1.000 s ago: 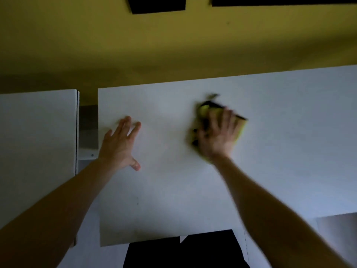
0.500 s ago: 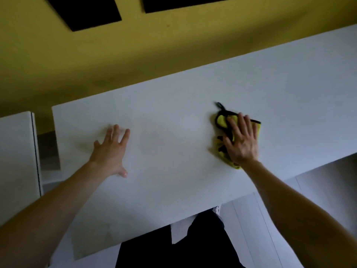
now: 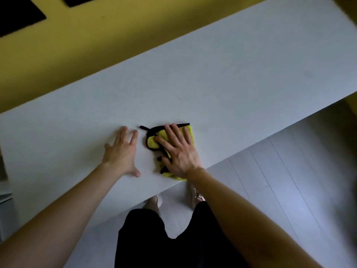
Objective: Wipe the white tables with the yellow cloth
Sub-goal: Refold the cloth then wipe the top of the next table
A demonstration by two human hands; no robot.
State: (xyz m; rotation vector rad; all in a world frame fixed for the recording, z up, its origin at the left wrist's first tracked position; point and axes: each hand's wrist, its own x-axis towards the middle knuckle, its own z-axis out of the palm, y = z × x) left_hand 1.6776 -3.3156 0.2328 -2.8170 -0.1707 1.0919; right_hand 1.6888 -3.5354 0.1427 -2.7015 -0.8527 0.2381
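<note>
The yellow cloth, edged in black with a small black loop, lies bunched on the white table close to its near edge. My right hand presses flat on the cloth with straight, spread fingers and covers most of it. Just left of the cloth, my left hand rests flat on the bare tabletop, fingers straight and thumb out toward the cloth. The two hands are a few centimetres apart.
A yellow wall with dark panels runs behind the table. Pale floorboards lie to the near right. My legs in black trousers and light shoes stand at the table's near edge. Another white surface shows at far left.
My right hand has slid the cloth toward the near edge and closer to my left hand. The view has swung right, so the second table has almost left the frame.
</note>
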